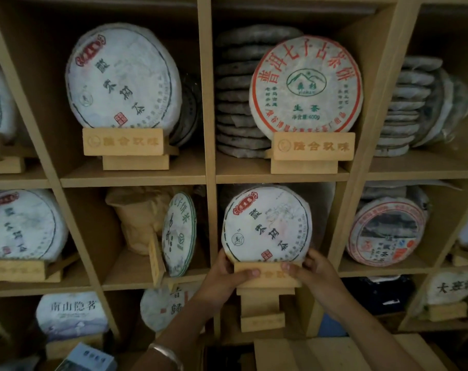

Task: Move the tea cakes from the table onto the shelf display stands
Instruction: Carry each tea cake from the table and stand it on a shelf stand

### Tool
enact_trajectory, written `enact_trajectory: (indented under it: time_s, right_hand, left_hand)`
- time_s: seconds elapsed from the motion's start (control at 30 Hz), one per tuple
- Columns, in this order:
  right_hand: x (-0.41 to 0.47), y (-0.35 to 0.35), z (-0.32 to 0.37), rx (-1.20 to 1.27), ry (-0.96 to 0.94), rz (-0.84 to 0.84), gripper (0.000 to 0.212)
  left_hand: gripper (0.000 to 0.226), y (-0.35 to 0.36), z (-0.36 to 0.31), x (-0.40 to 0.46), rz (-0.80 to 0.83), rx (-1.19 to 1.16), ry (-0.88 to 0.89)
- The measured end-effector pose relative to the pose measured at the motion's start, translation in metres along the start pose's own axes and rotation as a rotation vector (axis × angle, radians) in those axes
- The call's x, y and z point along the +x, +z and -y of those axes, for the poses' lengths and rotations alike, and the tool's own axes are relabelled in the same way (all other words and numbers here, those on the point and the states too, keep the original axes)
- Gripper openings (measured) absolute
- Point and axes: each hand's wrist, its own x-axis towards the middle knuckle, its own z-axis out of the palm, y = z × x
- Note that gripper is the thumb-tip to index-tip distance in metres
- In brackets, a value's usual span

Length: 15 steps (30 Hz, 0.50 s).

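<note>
Both hands, left hand [228,274] and right hand [311,271], grip the wooden display stand [266,275] from either side, with the white-wrapped tea cake [266,226] standing upright just above them.

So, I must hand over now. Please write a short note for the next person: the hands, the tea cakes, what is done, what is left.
Left hand and right hand: both grip the wooden stand carrying a white-wrapped tea cake, in front of the middle cubby.
Done: neighbouring cubbies already show cakes on stands.
Left: seat this stand fully on the shelf and let go. The table is out of view, so remaining cakes unknown.
</note>
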Motion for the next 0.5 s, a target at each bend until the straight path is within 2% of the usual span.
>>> enact_trajectory:
  time_s: [0.2, 0.37, 0.5]
  right_hand:
    - [0.022, 0.001, -0.002, 0.002, 0.017, 0.010, 0.056]
    - [0.041, 0.001, -0.007, 0.001, 0.007, -0.017, 0.056]
    - [0.055, -0.004, -0.010, -0.018, 0.031, 0.014, 0.066]
  left_hand:
    - [0.071, 0.001, 0.000, 0.015, -0.043, 0.006, 0.000]
    - [0.072, 0.007, 0.006, 0.032, -0.111, 0.018, 0.066]
    - [0.068, 0.014, 0.014, 0.044, -0.195, 0.086, 0.132]
